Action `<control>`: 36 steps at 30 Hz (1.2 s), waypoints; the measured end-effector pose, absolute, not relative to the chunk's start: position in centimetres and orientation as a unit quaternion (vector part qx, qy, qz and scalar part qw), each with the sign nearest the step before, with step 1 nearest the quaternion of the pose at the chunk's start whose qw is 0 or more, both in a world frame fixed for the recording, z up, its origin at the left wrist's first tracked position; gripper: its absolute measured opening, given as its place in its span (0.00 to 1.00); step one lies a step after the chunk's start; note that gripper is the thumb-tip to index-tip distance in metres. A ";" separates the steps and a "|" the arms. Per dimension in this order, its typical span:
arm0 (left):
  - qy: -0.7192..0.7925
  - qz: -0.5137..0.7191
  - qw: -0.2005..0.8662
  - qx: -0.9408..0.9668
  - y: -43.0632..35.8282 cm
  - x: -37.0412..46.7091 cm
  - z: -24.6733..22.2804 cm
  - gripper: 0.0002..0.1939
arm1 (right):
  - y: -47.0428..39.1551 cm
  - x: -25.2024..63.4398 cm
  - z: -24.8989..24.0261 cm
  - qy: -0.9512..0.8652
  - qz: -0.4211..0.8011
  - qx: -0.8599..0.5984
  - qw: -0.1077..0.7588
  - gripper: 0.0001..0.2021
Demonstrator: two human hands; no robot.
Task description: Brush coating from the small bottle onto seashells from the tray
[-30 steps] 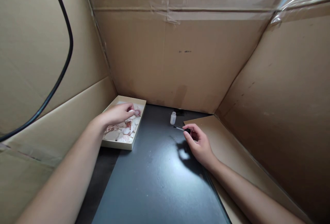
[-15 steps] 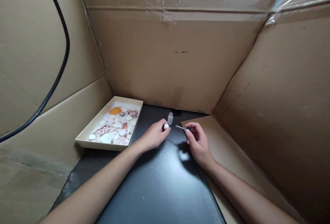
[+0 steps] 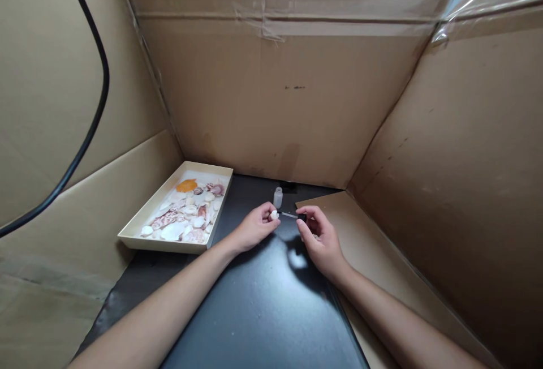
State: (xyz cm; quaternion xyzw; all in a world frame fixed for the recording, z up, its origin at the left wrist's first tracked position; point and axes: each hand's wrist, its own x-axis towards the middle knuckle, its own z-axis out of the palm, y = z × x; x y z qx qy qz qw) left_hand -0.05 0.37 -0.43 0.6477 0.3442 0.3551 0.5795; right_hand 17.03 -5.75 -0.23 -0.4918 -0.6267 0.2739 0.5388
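Note:
Between the thumb and fingers of my left hand (image 3: 257,226) is a small white shell (image 3: 274,215). My right hand (image 3: 321,237) pinches the black cap of a thin brush applicator (image 3: 301,218). Its slim pale stem points left, and the dark tip is at the shell; whether it touches I cannot tell. Just behind my left fingertips stands a small frosted bottle (image 3: 278,198), upright and without a cap. Both hands are over the dark tabletop (image 3: 254,307).
A shallow cream tray (image 3: 163,244) on the left holds several shells and an orange piece. A flat cardboard sheet (image 3: 373,267) lies along the right. Cardboard walls (image 3: 271,108) enclose the table, and a black cable (image 3: 104,74) hangs at the left.
My right hand has brought the brush applicator left, so its tip is now at the shell. The shell has turned slightly in my left hand. The view has shifted a little.

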 end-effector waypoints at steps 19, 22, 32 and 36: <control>0.339 0.344 0.583 0.653 0.4 0.2 -0.4 0.13 | -5.9 17.0 -0.3 -0.643 0.255 -0.491 0.529 0.09; 0.340 0.345 0.581 0.654 0.3 0.1 -0.3 0.13 | -5.9 17.0 -0.3 -0.643 0.241 -0.507 0.521 0.09; 0.395 0.407 0.569 0.595 0.3 -0.5 0.3 0.13 | -5.8 17.1 -0.1 -0.614 0.251 -0.505 0.552 0.09; 0.481 0.421 0.502 0.583 1.7 0.1 -0.5 0.08 | -5.8 17.1 0.0 -0.606 0.257 -0.503 0.560 0.08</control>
